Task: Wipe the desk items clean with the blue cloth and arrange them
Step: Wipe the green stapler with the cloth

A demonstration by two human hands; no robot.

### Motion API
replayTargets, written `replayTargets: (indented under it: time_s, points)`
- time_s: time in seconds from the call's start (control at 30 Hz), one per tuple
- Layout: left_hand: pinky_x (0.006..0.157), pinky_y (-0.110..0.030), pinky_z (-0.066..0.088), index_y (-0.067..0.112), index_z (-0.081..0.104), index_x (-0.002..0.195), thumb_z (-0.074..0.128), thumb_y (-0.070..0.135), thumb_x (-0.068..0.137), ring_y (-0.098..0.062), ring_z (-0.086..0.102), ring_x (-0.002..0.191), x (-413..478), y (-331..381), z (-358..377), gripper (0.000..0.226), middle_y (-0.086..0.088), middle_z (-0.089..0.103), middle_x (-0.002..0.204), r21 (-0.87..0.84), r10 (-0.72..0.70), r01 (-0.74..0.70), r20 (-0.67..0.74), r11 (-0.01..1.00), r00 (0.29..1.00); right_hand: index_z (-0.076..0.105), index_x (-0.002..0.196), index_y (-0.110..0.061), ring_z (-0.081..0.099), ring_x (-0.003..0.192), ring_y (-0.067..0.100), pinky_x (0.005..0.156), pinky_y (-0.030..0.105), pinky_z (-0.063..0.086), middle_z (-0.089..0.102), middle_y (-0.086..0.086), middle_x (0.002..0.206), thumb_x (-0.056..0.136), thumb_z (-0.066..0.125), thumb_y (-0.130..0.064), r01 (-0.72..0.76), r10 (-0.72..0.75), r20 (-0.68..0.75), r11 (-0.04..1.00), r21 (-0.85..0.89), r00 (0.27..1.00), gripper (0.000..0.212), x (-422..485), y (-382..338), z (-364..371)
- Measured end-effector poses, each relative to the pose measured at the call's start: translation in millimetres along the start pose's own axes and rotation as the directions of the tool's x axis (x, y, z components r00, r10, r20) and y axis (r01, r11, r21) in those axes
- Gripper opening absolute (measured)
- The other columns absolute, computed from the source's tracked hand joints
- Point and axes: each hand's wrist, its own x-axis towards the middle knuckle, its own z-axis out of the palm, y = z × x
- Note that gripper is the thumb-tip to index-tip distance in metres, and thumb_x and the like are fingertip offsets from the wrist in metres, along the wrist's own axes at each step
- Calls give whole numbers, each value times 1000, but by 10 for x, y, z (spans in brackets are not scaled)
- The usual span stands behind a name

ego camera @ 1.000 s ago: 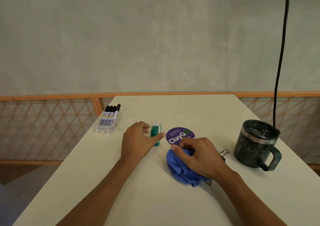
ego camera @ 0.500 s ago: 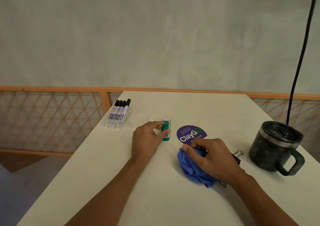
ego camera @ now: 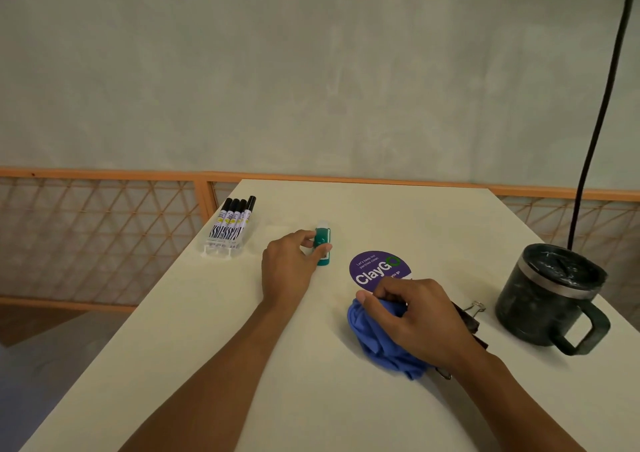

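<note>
Pinches the small green item (ego camera: 323, 246) between thumb and forefinger of the left hand (ego camera: 289, 268), around its near half, white end pointing away toward the wall; keeps it low against the desk (ego camera: 242, 365), left of centre. Grips the blue cloth (ego camera: 377, 346) with the right hand (ego camera: 415, 316), fingers curled over the top of the bunched fabric, thumb against its left side; rests cloth and hand together on the surface, near the middle. Just beyond the right knuckles, a round purple sticker (ego camera: 375, 269) reading "ClayGo", flat on the top, its near edge covered by the fingertips. Beside the right wrist, on its far side, a dark binder clip (ego camera: 476, 307) with wire handles, close to the cloth; cannot tell whether touching. Farther right, well apart from the cloth, a dark lidded mug (ego camera: 547, 295), upright, handle turned toward the near right. At the far left edge, a clear holder of four black-capped markers (ego camera: 232, 223), side by side. Under all of it, a plain off-white matte top. Past its far and side edges, an orange-framed lattice railing (ego camera: 104, 243); behind that, a pale grey-green plastered wall (ego camera: 311, 70). Down the right side, a black cable (ego camera: 599, 112), hanging and dropping out of sight behind the mug.
</note>
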Motion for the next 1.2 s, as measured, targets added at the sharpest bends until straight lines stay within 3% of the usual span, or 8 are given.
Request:
replayTargets:
  time_s: [0.4, 0.63, 1.2]
  points:
    - [86, -39, 61, 25, 78, 126, 89, 58, 81, -16, 74, 88, 4, -52, -41, 57, 9, 80, 110, -8, -14, 14, 3, 1000, 1000, 62, 74, -25, 59, 61, 20, 60, 36, 49, 61, -6, 63, 101, 56, -67, -4, 4, 1, 1000, -14, 1000, 51, -5, -3, -8]
    - [82, -41, 61, 27, 81, 122, 90, 37, 88, -13, 64, 74, 0, -45, -9, 36, 7, 80, 104, -24, 76, -76, 1, 997, 997, 62, 74, -24, 58, 61, 20, 59, 35, 48, 61, -6, 63, 102, 58, -64, -4, 4, -8, 1000, -11, 1000, 49, -13, -2, -17]
    - [80, -41, 63, 22, 81, 122, 89, 35, 90, -18, 73, 81, 35, -87, 37, 36, 4, 81, 108, 13, 105, -104, -25, 994, 994, 62, 74, -25, 59, 61, 19, 59, 33, 48, 61, -7, 63, 102, 58, -65, -4, 5, 7, 1000, -10, 1000, 49, -7, 1, -17]
